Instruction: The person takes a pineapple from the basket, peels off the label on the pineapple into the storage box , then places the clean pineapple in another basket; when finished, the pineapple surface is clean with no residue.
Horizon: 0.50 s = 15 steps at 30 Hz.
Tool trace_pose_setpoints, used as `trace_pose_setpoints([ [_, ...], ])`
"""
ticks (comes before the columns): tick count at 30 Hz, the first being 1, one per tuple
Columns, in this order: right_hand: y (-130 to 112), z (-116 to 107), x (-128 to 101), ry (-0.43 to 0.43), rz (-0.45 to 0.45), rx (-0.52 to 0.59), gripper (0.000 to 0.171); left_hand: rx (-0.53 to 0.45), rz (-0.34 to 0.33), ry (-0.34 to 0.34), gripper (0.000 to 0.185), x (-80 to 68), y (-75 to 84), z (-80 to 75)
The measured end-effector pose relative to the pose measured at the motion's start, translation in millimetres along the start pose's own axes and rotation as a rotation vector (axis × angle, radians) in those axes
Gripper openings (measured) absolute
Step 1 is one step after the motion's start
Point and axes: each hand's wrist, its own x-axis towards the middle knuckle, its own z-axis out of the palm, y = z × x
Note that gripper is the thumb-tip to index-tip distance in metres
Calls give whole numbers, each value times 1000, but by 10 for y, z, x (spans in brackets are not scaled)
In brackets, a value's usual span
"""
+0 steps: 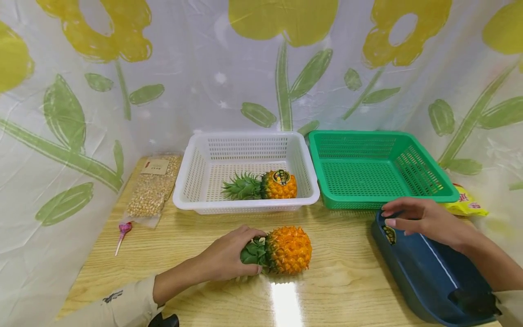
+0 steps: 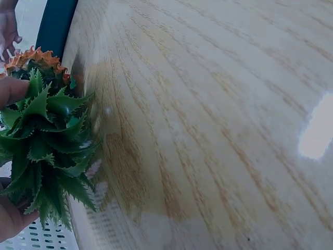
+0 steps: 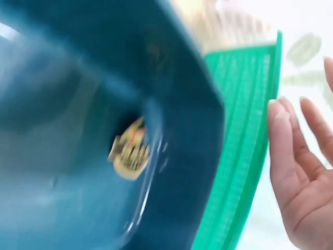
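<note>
My left hand (image 1: 229, 254) grips a small orange pineapple (image 1: 289, 250) by its green leaves. The fruit lies on its side on the table, leaves toward the hand. In the left wrist view, the thumb and a finger sit on either side of the spiky crown (image 2: 44, 140). Over the far end of a dark blue basin (image 1: 433, 272) hovers my right hand (image 1: 429, 222), its fingers loosely bent around nothing. A black-and-gold label (image 1: 389, 235) is inside that basin, near its left wall; it also appears in the right wrist view (image 3: 131, 148).
Behind, a white basket (image 1: 246, 206) contains a second labelled pineapple (image 1: 282, 184). Beside it stands a green basket (image 1: 384, 200), with a yellow packet (image 1: 467, 202) at its right. A bag of corn kernels (image 1: 151, 190) and a lollipop (image 1: 124, 229) lie at left.
</note>
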Motion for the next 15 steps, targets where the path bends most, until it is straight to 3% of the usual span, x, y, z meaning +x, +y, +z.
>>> trace_pose_setpoints([
  [15,-664,653,300,-107,-218,82,27,3,12,15,73,-17,-2,3],
])
